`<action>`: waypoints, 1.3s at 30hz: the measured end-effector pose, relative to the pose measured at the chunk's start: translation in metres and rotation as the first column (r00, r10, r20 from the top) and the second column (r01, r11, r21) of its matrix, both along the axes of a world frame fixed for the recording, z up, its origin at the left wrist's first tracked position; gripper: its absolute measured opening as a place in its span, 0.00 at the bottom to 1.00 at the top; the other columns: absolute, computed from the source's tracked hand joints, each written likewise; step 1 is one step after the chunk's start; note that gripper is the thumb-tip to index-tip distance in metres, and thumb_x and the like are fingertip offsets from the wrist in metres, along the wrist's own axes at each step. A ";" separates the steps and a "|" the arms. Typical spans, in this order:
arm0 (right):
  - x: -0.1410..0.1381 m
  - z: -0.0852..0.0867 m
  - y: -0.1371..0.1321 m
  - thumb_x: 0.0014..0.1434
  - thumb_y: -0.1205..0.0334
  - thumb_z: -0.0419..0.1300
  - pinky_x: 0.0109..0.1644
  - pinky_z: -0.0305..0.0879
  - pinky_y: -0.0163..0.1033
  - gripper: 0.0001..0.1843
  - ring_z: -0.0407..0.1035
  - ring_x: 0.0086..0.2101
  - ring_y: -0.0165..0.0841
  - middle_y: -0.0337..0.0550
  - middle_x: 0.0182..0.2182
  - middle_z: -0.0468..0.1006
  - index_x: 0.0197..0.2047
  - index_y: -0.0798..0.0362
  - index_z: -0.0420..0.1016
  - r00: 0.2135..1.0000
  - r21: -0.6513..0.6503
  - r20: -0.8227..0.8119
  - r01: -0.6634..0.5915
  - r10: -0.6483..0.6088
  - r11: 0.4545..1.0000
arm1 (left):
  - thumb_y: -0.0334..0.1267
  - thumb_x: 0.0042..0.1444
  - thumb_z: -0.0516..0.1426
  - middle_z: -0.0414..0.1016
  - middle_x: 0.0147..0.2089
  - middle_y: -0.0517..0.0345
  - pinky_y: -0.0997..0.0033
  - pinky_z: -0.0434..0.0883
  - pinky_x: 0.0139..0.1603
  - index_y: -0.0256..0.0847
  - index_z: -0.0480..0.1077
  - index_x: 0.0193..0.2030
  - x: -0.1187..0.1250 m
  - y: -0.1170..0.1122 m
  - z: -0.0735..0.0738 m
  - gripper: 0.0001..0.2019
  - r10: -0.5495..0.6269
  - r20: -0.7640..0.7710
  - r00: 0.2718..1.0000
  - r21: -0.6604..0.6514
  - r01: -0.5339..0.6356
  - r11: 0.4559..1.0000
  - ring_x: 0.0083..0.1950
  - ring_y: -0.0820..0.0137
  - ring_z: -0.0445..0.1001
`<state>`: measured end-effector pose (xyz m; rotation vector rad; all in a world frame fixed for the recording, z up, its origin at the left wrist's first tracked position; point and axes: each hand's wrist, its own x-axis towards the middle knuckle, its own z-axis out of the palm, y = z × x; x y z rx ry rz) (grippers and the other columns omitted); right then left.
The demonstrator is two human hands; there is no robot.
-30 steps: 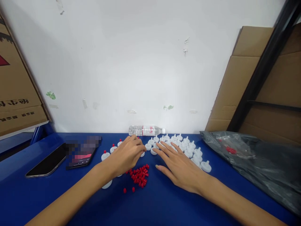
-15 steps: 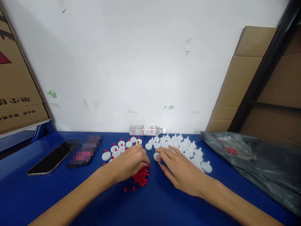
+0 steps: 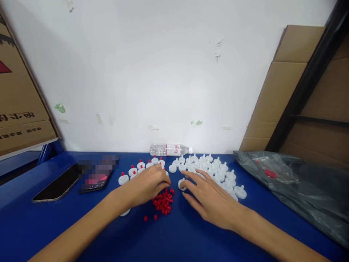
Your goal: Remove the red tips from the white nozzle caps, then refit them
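Cap pile: small red caps, heaped on the blue tabletop; far-left edge hidden by the left hand. Individual caps overlap; count not determinable.
Loose caps: two red caps, on the near-left side of the cap pile.
Left hand: over the far-left edge of the cap pile. Grip narrow, fingers drawn together; fingertips obscured, so whether a cap is held cannot be told.
Right hand: right of the cap pile. Grip part-wide, fingers bent; index fingertip overlaps a single white lid. Whether the lid is held cannot be told.
Uncapped lids: white, spouted, clustered beyond and right of the cap pile; nearest ones partly covered by the right hand.
Red-tipped lids: white, beyond and left of the cap pile; several blocked by the left hand and forearm.
Bottle: lying on its side, beyond the cap pile, by the wall.
Phones: two, well left of the cap pile; one screen partly pixelated.
Dark plastic bag: well right of the cap pile; cut off by the frame edge.
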<state>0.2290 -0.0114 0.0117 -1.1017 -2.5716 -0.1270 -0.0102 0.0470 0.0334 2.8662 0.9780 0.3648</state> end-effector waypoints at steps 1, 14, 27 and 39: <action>0.000 -0.001 0.000 0.72 0.63 0.50 0.71 0.51 0.62 0.12 0.62 0.64 0.41 0.50 0.57 0.74 0.55 0.49 0.69 1.000 -0.004 0.005 0.003 -0.003 1.000 | 0.28 0.65 0.56 0.80 0.39 0.54 0.66 0.68 0.45 0.42 0.80 0.41 -0.003 0.000 0.003 0.11 0.020 -0.002 1.000 -0.007 -0.020 1.000 0.46 0.62 0.74; 0.001 -0.005 -0.001 0.74 0.60 0.48 0.71 0.49 0.61 0.15 0.70 0.58 0.40 0.47 0.54 0.78 0.57 0.50 0.70 1.000 0.047 0.023 -0.005 0.004 0.999 | 0.36 0.51 0.64 0.80 0.42 0.55 0.73 0.67 0.29 0.45 0.81 0.40 -0.034 -0.004 0.036 0.09 0.219 -0.245 0.944 -0.378 -0.301 0.876 0.37 0.65 0.77; -0.001 0.002 -0.009 0.71 0.63 0.53 0.49 0.70 0.48 0.09 0.73 0.40 0.37 0.45 0.42 0.78 0.48 0.51 0.73 0.987 0.043 -0.159 -0.013 0.019 0.999 | 0.40 0.61 0.57 0.80 0.40 0.57 0.70 0.68 0.38 0.45 0.77 0.40 -0.028 -0.008 0.035 0.07 0.229 -0.070 0.971 -0.232 -0.239 0.943 0.42 0.64 0.77; 0.002 0.000 -0.008 0.68 0.69 0.56 0.55 0.73 0.49 0.18 0.70 0.52 0.39 0.47 0.52 0.75 0.59 0.47 0.65 0.961 0.022 -0.271 -0.046 0.050 0.999 | 0.36 0.70 0.53 0.80 0.46 0.54 0.67 0.74 0.42 0.44 0.73 0.55 -0.008 -0.020 -0.012 0.11 -0.048 0.240 0.970 0.239 -0.011 0.971 0.44 0.66 0.79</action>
